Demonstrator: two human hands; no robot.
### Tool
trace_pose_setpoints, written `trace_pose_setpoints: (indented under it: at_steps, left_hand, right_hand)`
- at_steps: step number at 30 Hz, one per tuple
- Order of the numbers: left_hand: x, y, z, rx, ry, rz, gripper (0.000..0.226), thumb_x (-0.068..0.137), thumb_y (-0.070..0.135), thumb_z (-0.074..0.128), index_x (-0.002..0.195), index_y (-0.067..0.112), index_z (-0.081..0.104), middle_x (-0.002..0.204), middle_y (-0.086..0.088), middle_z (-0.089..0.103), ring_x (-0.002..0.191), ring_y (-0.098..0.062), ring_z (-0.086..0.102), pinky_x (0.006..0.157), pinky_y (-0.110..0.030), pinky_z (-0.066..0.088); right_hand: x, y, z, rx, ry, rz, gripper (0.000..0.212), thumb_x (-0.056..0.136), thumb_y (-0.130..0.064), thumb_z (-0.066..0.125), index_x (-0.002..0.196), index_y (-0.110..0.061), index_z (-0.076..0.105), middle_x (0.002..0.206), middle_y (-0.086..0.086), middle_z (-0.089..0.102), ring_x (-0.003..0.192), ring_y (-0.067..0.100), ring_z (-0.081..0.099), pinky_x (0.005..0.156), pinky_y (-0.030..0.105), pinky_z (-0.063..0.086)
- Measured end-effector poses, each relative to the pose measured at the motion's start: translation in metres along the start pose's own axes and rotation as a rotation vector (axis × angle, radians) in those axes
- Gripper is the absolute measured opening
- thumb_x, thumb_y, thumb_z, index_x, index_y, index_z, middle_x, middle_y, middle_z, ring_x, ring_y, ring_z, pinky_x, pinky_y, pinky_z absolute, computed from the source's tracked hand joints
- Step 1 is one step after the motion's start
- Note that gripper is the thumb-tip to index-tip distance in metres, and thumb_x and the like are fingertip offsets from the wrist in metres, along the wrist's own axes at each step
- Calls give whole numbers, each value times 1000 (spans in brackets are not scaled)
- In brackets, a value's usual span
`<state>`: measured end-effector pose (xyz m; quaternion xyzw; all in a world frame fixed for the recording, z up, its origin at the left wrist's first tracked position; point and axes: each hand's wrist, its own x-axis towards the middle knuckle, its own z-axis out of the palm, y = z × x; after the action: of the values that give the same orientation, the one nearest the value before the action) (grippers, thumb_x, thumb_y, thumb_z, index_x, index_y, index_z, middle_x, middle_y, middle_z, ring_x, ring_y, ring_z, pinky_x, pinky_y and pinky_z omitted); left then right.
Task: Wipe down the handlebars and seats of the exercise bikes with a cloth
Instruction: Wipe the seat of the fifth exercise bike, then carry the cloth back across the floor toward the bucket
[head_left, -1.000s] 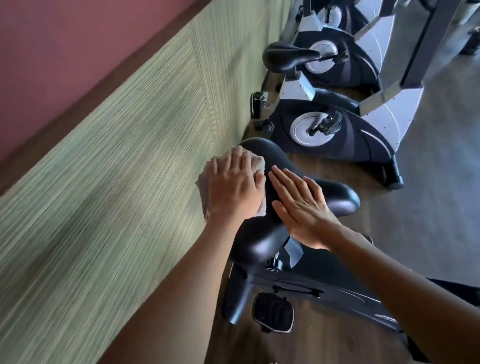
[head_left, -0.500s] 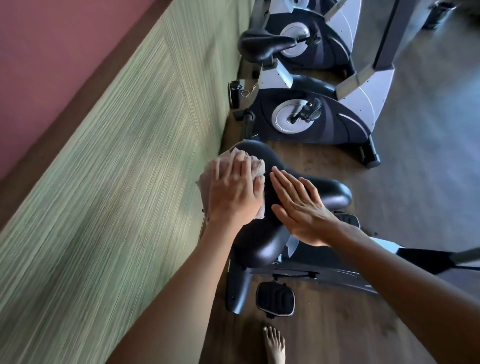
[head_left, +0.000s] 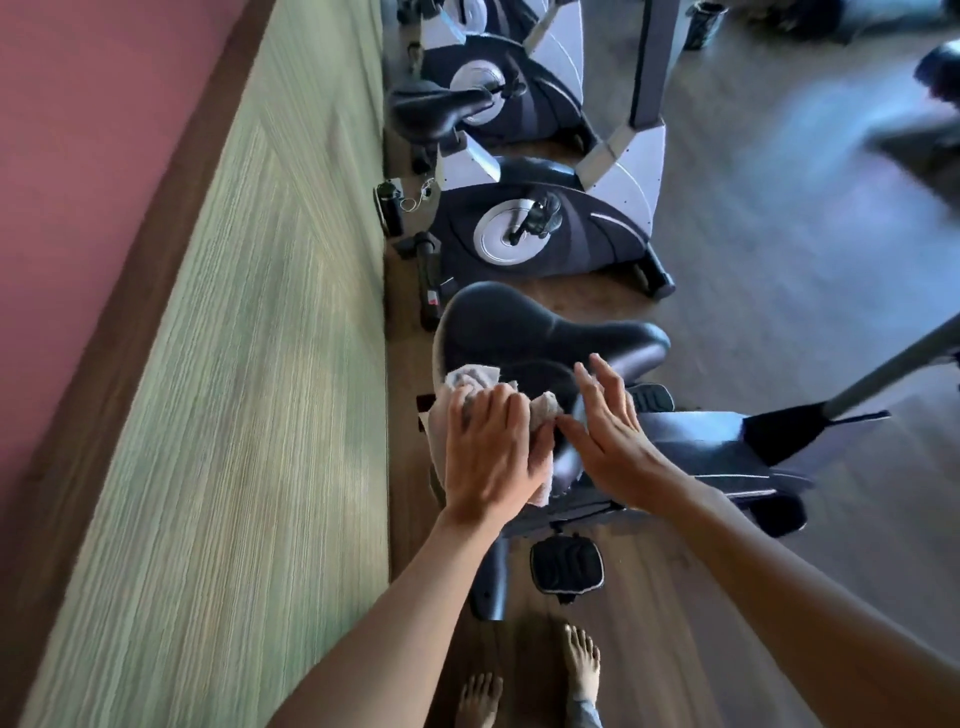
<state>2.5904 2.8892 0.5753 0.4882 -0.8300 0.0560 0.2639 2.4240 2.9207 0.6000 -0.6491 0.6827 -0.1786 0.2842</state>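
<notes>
Nearest exercise bike, seen from above. The black saddle (head_left: 550, 332) sits close to the green striped wall panel (head_left: 249, 415), its nose pointing away from the wall. The left hand (head_left: 493, 457) grasps a bunched grey cloth (head_left: 470, 379), fingers curled over it, and holds it against the near rear edge of the saddle. The right hand (head_left: 608, 431) is released, fingers straight and together, resting edge-on at the saddle's near side, its thumb just beside the cloth. Below the saddle hangs a black pedal (head_left: 566, 564). Two bare feet (head_left: 582, 662) stand on the wooden floor (head_left: 779, 312). A second bike (head_left: 540, 228) stands beyond.
</notes>
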Motion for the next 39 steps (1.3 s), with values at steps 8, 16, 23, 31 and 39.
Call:
trace_pose_setpoints:
  at_steps: [8,16,23,31,39]
  left_hand:
    - [11,16,-25,-64,-73,255,38,96,44,53,70,17,57,68,-4,61,67,-26,60,76,-43,46]
    - [27,96,-55,-288,-449,371,44,101,51,45,83,16,64,91,-7,75,87,-32,69,80,-39,46]
    - [22,206,-62,-380,-519,569,47,100,53,42,77,17,61,83,-9,72,85,-36,68,70,-37,40]
    - [5,392,-83,-509,-535,836,45,98,53,43,81,15,62,87,-12,72,88,-38,67,73,-38,46]
    - [-17,544,-76,-562,-493,884,51,92,60,38,89,20,69,88,-9,72,89,-38,67,74,-37,48]
  right_hand:
    - [-69,-27,-37,61,115,84,55,102,-27,49,154,-19,33,150,-5,14,140,20,29,121,36,24]
    - [-174,-13,-88,176,326,328,37,104,-15,54,141,-18,54,126,-1,61,100,13,62,94,29,48]
    - [-287,18,-118,236,523,486,24,104,-22,57,127,-26,63,104,-10,72,85,1,65,76,16,48]
    - [-419,85,-161,202,734,665,29,102,-19,59,131,-18,63,110,-2,72,91,11,68,88,25,53]
    - [-523,157,-221,166,893,804,28,102,-21,60,130,-18,63,109,-2,71,88,6,64,83,16,48]
